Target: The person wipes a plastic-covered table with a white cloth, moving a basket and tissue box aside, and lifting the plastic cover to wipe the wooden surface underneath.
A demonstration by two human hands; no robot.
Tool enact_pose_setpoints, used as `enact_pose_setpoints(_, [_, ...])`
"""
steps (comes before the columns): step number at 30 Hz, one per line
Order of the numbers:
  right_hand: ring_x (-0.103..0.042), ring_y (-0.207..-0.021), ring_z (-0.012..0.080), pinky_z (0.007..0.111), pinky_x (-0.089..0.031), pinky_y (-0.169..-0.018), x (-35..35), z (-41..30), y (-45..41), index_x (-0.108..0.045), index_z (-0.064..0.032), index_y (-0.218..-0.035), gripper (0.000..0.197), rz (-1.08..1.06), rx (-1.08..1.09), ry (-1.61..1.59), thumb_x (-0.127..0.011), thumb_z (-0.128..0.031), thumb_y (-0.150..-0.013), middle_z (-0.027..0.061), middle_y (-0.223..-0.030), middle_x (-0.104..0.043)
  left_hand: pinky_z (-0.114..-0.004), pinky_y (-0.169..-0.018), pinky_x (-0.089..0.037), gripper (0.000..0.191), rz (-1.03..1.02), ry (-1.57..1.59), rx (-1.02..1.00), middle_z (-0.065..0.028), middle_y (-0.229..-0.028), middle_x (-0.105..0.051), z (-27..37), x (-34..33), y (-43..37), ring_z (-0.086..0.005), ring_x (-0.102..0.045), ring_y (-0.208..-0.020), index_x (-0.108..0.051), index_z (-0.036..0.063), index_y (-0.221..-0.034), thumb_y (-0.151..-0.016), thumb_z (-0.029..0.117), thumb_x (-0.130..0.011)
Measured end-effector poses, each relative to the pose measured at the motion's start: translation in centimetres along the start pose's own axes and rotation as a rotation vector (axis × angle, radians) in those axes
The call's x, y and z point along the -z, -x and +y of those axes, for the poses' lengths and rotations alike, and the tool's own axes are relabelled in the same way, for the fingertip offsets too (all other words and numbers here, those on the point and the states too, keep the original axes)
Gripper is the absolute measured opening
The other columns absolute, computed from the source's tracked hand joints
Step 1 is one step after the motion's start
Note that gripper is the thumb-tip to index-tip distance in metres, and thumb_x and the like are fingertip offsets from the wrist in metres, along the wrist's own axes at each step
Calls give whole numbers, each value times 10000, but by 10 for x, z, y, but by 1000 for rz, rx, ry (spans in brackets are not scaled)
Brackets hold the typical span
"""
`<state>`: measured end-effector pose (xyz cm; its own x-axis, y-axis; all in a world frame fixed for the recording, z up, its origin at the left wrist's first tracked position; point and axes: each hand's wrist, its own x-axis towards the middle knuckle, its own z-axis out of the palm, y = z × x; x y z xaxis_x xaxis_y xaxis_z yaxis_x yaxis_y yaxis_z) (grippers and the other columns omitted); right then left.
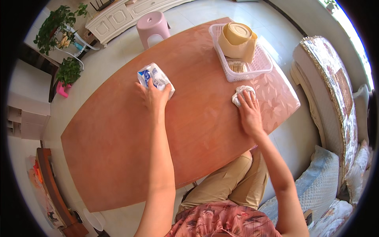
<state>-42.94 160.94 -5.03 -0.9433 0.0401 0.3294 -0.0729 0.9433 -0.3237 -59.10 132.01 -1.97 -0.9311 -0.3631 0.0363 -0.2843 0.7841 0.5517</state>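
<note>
My left hand (157, 96) grips a plastic-wrapped packet of tissues (160, 77), white with a blue patch and some printing, at the far side of the wooden table (118, 133). Thumb and fingers lie along the packet's near edge and top. Farther right, my right hand (250, 111) presses a crumpled white cloth or tissue (241, 94) against the tabletop, its fingers spread over the wad. Just beyond that hand stands a white plastic basket (234, 77). Inside it are a roll of tan paper-like material (238, 44) and a bundle of thin sticks, probably toothpicks (237, 65).
A clear, flower-patterned cover (274, 103) shows at the table's right end. Past the far edge is a pink plastic stool (151, 28). A cushioned sofa (325, 89) runs along the right, with a quilted blue cushion (318, 171) near my right elbow. Potted plants (69, 69) stand left.
</note>
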Motion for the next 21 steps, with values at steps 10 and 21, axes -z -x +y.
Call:
enact_pose_setpoints(10, [-339,-1431,363,519,-269,-1169,-28,-57,-15,-551,-38,-1346,514,-114,123,-186,-564,-25,-832,140,-1484,-445,-450,-1080,-405,407,332,553,-389,-239,-1447,-453,15,-10,-2,-385,-471,-1308,-645,-46,-1119,-746,93,-733])
enact_pose_setpoints(21, [-317,-1446,390,490,-264,-1190,-75,-113,-44,-490,-21,-1405,517,-364,656,-296,-515,-145,-905,193,-1505,-420,-462,-1162,-326,439,-18,219,-697,-228,-1535,-378,-14,-15,-1,-412,-270,-1464,-550,24,-1363,-952,168,-607])
